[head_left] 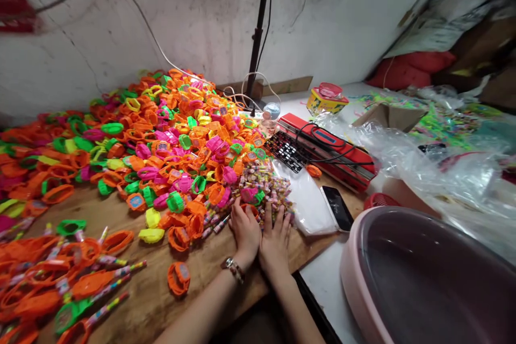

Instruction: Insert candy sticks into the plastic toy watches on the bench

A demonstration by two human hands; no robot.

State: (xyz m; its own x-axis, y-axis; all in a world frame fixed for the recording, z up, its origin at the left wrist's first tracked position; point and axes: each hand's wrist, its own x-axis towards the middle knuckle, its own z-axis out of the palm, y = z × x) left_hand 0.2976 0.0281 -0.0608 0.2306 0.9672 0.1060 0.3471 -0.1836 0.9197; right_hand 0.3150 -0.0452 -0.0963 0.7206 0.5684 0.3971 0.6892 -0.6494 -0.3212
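Note:
Both my hands rest side by side on the wooden table (153,301) at the near edge of a heap of small wrapped candies (268,185). My left hand (244,228), with a bracelet at its wrist, lies flat, fingers stretched into the candies and candy sticks. My right hand (276,236) lies flat too, fingers spread over the candies. Neither hand grips anything. A big pile of orange, pink and green toy watches (169,140) covers the table behind and to the left.
A pink basin (423,274) stands at the near right. A phone (337,207) lies on a clear plastic bag, beside a red sealing machine (330,150) with black cables. A black stand pole (258,37) rises by the wall. Assembled orange watches with candy sticks (60,279) lie near left.

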